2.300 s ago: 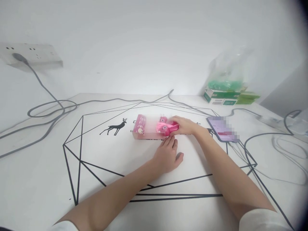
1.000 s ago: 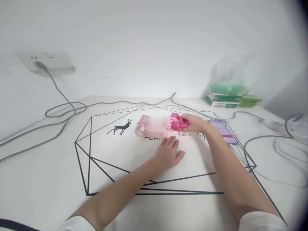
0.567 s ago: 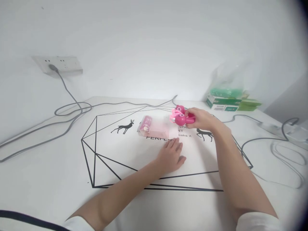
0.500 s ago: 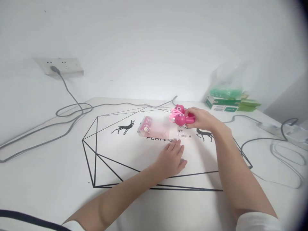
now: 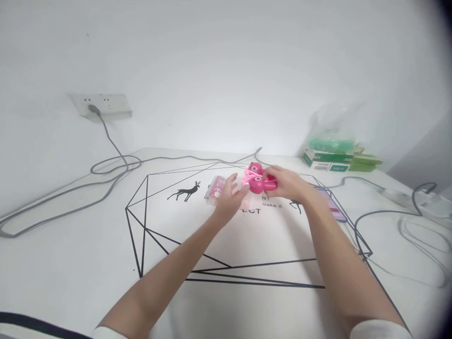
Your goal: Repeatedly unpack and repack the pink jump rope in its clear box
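My right hand (image 5: 284, 182) grips the two dark pink handles of a jump rope (image 5: 257, 183), each with an animal-shaped head and a round eye. Its light pink cord is bundled at the heads' left side. My left hand (image 5: 230, 197) is raised with fingers apart, close to the cord; whether it touches the cord I cannot tell. Beneath and behind that hand lies a clear plastic package (image 5: 214, 189) with a pink printed label, partly hidden by the hand.
A white table (image 5: 70, 268) printed with black lines and deer carries all this. Grey cable (image 5: 113, 176) loops at left from a wall socket (image 5: 106, 104). At right lie a phone (image 5: 334, 207), a power strip (image 5: 399, 190) and green-and-white boxes (image 5: 328, 157) under a plastic bag.
My left hand has lifted off the table and moved up and left, over the package. My right hand has brought the jump rope slightly left. A phone now shows beside my right forearm.
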The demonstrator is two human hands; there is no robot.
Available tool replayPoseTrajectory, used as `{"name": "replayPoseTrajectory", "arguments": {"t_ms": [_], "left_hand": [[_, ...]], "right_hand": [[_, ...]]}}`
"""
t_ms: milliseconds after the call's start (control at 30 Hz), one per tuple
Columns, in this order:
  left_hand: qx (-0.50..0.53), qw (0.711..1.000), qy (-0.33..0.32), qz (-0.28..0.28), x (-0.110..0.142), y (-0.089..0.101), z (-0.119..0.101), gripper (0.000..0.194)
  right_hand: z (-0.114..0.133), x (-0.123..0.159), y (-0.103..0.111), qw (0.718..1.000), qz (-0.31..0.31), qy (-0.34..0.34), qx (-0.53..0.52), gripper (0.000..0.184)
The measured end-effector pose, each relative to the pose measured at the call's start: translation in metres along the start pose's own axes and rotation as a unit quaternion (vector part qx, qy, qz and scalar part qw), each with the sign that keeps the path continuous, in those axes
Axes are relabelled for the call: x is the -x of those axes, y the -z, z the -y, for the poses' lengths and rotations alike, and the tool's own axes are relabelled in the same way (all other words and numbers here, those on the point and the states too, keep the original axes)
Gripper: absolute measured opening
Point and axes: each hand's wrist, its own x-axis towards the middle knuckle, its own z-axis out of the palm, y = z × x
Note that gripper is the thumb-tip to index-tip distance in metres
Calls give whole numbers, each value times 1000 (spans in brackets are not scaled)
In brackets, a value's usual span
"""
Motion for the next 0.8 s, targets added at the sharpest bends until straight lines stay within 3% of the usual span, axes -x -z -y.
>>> {"name": "replayPoseTrajectory", "arguments": {"t_ms": [100,267,433,600,800], "left_hand": [[182,980,77,7,-9,-15,3,82],[332,940,81,3,-18,-18,0,103],[330,940,88,3,-29,-7,2,100],[325,943,70,23,-43,5,11,84],[309,949,51,27,-55,21,15,79]], "right_hand": [[6,-3,-10,1000,2,12,14,33],[17,-8,-23,1000,-14,16,11,37],[17,-13,-34,998,-7,6,-57,39],[15,-17,-43,988,14,1,-156,53],[24,-23,-59,960,-52,-11,-274,32]]}}
